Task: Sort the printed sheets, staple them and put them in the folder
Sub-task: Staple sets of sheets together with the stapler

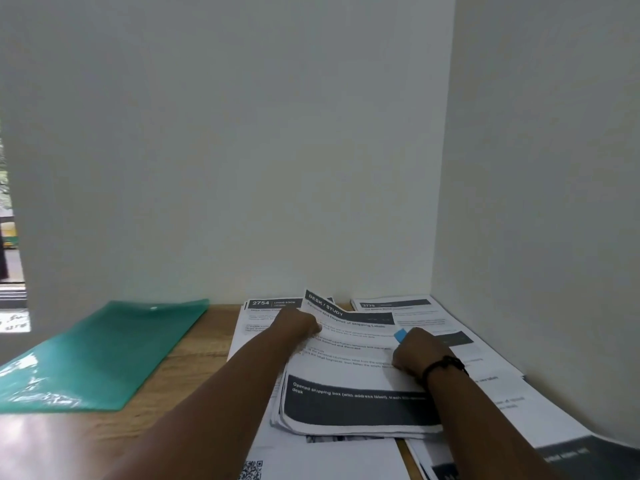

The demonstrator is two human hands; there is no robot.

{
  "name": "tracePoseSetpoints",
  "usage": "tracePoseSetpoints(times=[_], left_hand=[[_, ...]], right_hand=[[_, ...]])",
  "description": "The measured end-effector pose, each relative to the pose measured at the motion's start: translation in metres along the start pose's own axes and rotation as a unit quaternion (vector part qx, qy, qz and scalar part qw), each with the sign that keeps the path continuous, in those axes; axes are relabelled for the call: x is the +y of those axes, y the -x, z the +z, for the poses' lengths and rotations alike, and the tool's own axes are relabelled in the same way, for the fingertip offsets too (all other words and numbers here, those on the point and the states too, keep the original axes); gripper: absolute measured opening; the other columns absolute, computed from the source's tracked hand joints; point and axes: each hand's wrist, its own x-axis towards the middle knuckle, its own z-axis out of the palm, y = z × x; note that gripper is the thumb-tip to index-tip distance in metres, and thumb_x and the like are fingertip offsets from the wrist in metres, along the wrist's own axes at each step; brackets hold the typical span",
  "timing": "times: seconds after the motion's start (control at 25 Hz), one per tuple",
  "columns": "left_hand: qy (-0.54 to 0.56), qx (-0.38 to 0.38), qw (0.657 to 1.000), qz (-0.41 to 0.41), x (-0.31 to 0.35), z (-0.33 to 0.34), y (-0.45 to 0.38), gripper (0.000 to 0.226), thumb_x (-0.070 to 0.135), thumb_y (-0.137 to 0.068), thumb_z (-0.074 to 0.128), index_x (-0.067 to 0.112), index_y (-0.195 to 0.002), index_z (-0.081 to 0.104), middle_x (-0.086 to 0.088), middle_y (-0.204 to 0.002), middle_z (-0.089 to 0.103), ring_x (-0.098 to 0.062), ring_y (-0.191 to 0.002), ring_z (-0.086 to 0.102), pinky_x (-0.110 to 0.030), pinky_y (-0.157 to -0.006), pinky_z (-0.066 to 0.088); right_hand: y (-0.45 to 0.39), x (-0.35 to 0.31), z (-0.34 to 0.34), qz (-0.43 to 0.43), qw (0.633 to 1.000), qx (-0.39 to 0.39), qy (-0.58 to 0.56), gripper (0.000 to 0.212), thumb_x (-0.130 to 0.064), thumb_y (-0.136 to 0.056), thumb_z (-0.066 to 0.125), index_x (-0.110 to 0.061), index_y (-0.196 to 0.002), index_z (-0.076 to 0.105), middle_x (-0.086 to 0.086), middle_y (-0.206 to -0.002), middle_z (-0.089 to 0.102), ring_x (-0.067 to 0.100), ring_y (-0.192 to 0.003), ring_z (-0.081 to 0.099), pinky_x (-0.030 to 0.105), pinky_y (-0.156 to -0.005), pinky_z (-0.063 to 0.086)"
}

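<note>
A stack of printed sheets [349, 386] lies in the middle of the wooden desk [194, 344], its top page headed "DESK / STUDY". My left hand [298, 323] grips the stack's upper left corner, which is bent upward. My right hand [419, 351] holds a small blue object, possibly a stapler [400, 335], at the stack's right edge; most of it is hidden in my fist. A green translucent folder [100, 355] lies flat on the desk to the left, apart from both hands.
More printed sheets lie underneath and around: one headed "2754" [266, 306] at the back, another pile [415, 313] along the right wall, and a page with a QR code [311, 459] near the front. White walls close the back and right sides.
</note>
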Motion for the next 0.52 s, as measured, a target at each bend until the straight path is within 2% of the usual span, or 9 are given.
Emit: tracePoseSetpoints(times=[0.12, 0.2, 0.28, 0.4, 0.52], left_hand=[[-0.088, 0.038, 0.993, 0.064, -0.001, 0.006, 0.000, 0.041, 0.023, -0.066, 0.063, 0.009, -0.105, 0.066, -0.010, -0.106, 0.070, -0.027, -0.096, 0.066, -0.040, -0.090, 0.054], [-0.080, 0.001, 0.990, 0.113, 0.000, 0.012, 0.005, 0.035, 0.016, -0.074, 0.059, 0.007, -0.108, 0.064, -0.008, -0.104, 0.071, -0.024, -0.092, 0.066, -0.033, -0.085, 0.054], [-0.074, -0.010, 0.989, 0.130, 0.001, 0.015, 0.011, 0.041, 0.017, -0.072, 0.057, 0.005, -0.111, 0.059, -0.009, -0.102, 0.070, -0.023, -0.092, 0.066, -0.034, -0.082, 0.055], [-0.045, -0.012, 0.987, 0.153, 0.000, 0.013, 0.015, 0.024, 0.003, -0.081, 0.051, 0.000, -0.101, 0.063, -0.014, -0.097, 0.070, -0.026, -0.087, 0.066, -0.032, -0.075, 0.052], [0.048, -0.030, 0.991, 0.124, -0.003, 0.005, 0.018, 0.023, -0.010, -0.084, 0.048, -0.001, -0.098, 0.063, -0.021, -0.101, 0.069, -0.032, -0.089, 0.067, -0.034, -0.076, 0.053]], right_hand=[[-0.001, 0.001, 0.000, 0.002, 1.000, -0.007, -0.005, 0.034, -0.016, -0.089, 0.054, -0.007, -0.122, 0.051, 0.007, -0.116, 0.061, 0.020, -0.106, 0.059, 0.025, -0.083, 0.047], [-0.003, 0.002, 0.000, 0.007, 1.000, -0.014, -0.008, 0.035, -0.015, -0.088, 0.055, -0.007, -0.122, 0.051, 0.007, -0.116, 0.062, 0.020, -0.106, 0.059, 0.025, -0.083, 0.048], [-0.003, 0.003, -0.001, 0.008, 1.000, -0.016, -0.009, 0.035, -0.016, -0.089, 0.055, -0.007, -0.122, 0.051, 0.007, -0.117, 0.061, 0.020, -0.103, 0.059, 0.024, -0.080, 0.046], [-0.005, 0.003, -0.001, 0.004, 1.000, -0.021, -0.009, 0.036, -0.017, -0.088, 0.057, -0.006, -0.122, 0.050, 0.007, -0.117, 0.062, 0.018, -0.091, 0.053, 0.023, -0.075, 0.043], [-0.005, 0.004, -0.002, 0.010, 1.000, -0.021, -0.011, 0.037, -0.019, -0.087, 0.060, -0.007, -0.121, 0.050, 0.007, -0.112, 0.061, 0.018, -0.088, 0.051, 0.024, -0.074, 0.042]])
